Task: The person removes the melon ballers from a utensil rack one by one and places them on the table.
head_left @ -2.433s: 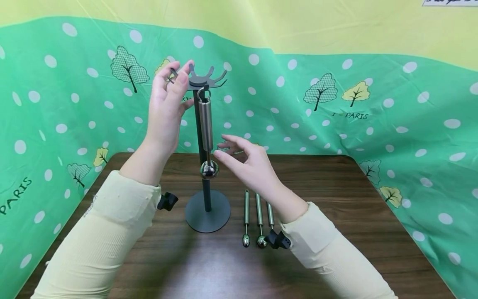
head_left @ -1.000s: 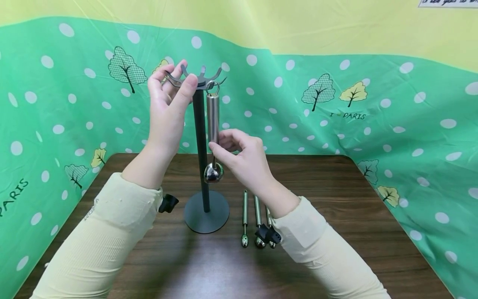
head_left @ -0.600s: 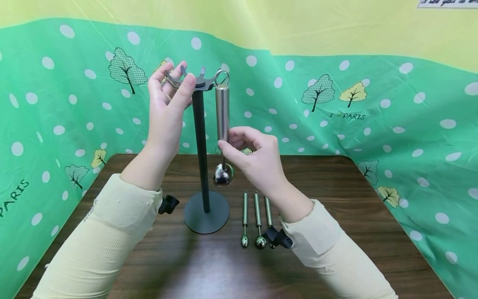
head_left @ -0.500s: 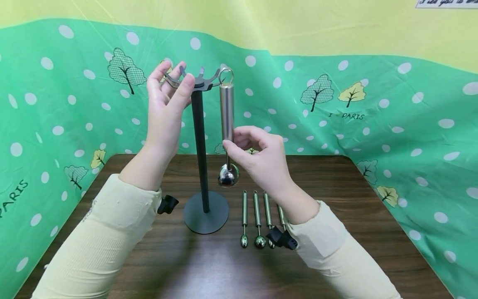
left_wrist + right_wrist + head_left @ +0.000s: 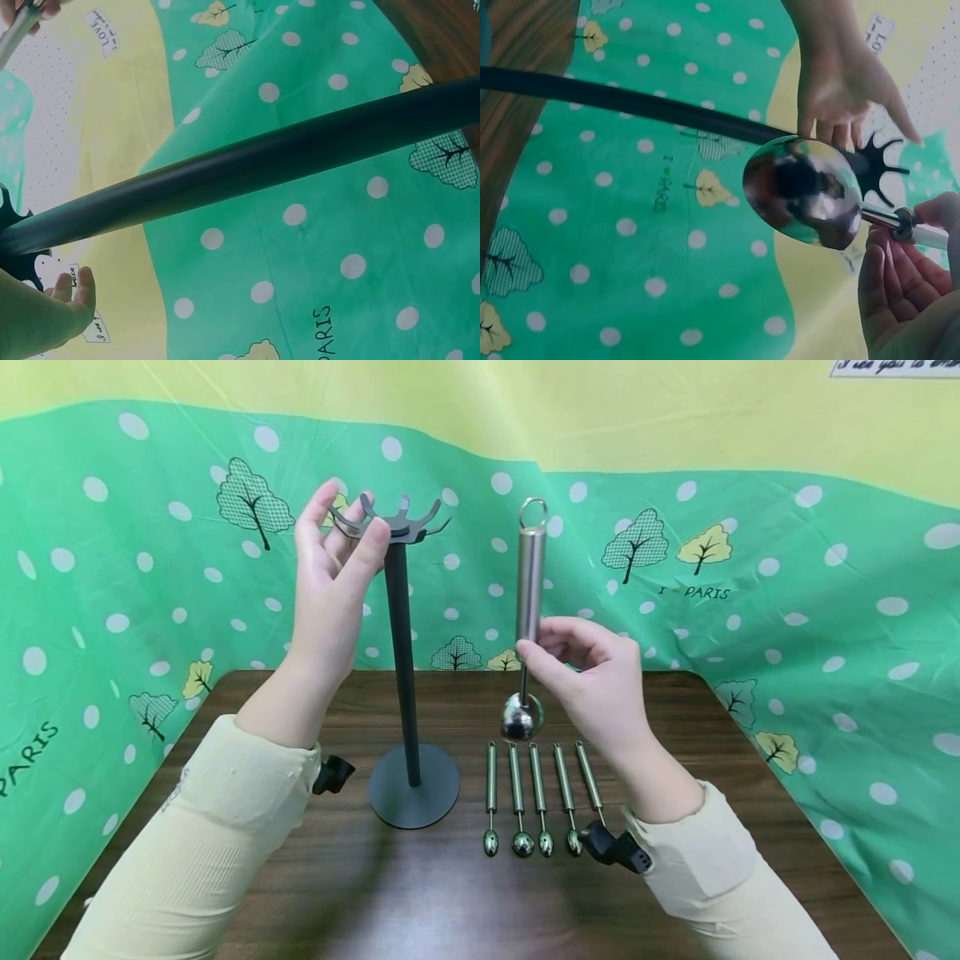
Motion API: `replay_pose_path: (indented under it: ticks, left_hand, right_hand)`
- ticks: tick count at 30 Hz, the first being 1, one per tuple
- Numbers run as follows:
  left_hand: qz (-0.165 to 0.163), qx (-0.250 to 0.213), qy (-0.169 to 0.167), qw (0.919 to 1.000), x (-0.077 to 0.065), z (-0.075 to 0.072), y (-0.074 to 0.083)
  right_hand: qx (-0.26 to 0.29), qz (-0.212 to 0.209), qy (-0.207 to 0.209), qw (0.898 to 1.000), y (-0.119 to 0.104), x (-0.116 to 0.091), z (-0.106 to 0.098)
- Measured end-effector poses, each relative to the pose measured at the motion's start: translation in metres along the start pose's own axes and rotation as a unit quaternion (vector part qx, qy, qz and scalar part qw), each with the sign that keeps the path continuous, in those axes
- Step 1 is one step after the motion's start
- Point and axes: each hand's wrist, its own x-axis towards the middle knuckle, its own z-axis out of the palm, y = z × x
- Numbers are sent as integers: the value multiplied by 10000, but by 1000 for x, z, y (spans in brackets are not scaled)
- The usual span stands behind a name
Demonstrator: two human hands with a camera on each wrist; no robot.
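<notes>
In the head view my right hand (image 5: pixel 592 677) pinches a steel scoop (image 5: pixel 530 577) low on its handle. The scoop hangs upright in the air, ring on top and round shiny bowl below, apart from the stand. Its bowl (image 5: pixel 802 191) fills the middle of the right wrist view, with thumb and fingers around the neck end of the handle. My left hand (image 5: pixel 337 560) holds the top of the dark hook stand (image 5: pixel 401 643), thumb in front of the hub and fingers behind the curved hooks. The stand rises upright from a round base.
Right of the base, several smaller steel scoops (image 5: pixel 515 785) lie in a row on the brown wooden table (image 5: pixel 315 893). My right wrist's black camera mount (image 5: pixel 615 847) overlaps the rightmost one. A green and yellow patterned curtain (image 5: pixel 637 635) stands behind.
My right hand has taken hold of the scoop hanging on the stand, lifted its ring off the hook and carried it right. My left thumb has come over the hub.
</notes>
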Motion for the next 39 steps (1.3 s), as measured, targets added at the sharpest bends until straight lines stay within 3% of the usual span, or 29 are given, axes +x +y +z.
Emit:
replay_pose_path:
  ticks: [6,16,25,39]
  left_hand:
    - [72,76,-22,9999,-6,-6,-4]
    - [-52,274,214,9994,-25,-26,-6]
    - [56,49,440,9990,-50,-45,-13]
    - [-233,-503,978,9937,-89,-65,-39]
  right_hand:
    - [-98,526,189,9984,7,-3,-19]
    - [-619,1038,441,9917,27,-17,-45]
    - [-827,1426,523,9849,53,-35,-69]
    - [-1162,2194,858,9649,85,-64,-95]
